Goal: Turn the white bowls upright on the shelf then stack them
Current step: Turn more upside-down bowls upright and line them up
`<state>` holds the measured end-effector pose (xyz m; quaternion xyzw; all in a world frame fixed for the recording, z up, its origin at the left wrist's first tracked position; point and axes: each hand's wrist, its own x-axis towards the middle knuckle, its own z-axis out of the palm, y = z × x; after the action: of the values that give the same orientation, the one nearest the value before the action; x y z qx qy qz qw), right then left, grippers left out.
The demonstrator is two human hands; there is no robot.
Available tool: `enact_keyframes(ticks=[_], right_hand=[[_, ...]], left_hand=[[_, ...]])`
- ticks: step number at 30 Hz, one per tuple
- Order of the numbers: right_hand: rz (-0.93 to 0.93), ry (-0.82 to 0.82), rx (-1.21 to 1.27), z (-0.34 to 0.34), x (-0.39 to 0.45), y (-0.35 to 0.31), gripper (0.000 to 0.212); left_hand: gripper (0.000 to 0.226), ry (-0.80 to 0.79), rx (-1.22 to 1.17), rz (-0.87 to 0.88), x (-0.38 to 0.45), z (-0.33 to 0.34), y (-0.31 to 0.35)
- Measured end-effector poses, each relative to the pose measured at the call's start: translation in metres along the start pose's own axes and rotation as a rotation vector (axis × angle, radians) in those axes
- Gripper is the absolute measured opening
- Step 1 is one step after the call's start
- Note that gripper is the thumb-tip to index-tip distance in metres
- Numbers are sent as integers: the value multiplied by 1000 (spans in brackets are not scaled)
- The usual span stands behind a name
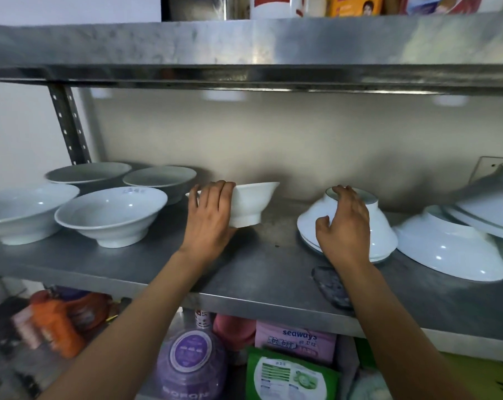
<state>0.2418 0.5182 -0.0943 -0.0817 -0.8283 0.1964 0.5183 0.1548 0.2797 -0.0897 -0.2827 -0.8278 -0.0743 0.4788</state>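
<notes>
Left hand (209,217) gripping upright bowl (254,202) mid-shelf (273,255). Right hand (345,226) cupped over upside-down bowl (384,229) beside it. Risk: glazed side slips mid-flip, or my swing clips the leaning bowls (446,249) on the right.

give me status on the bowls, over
Left hand grips upright white bowl. Right hand grips inverted white bowl. At left, four upright bowls, unstacked. Nothing in the way.
</notes>
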Motion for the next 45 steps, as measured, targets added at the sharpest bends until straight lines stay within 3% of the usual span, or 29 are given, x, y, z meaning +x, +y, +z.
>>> enact_keyframes(ticks=[7, 12, 20, 28, 37, 45], right_hand=[[28, 17, -16, 2, 2, 0, 50], [34, 19, -42, 3, 2, 1, 49], [72, 63, -201, 2, 6, 9, 44], [182, 110, -248, 2, 8, 13, 34], [243, 124, -158, 5, 7, 11, 41], [303, 68, -75, 10, 7, 13, 32]], left_hand=[[92, -112, 108, 88, 7, 11, -8], [96, -172, 131, 56, 10, 19, -12], [106, -177, 169, 75, 15, 29, -10], [67, -181, 134, 279, 17, 42, -12], [63, -232, 118, 208, 22, 64, -22], [72, -334, 215, 133, 30, 80, -27]])
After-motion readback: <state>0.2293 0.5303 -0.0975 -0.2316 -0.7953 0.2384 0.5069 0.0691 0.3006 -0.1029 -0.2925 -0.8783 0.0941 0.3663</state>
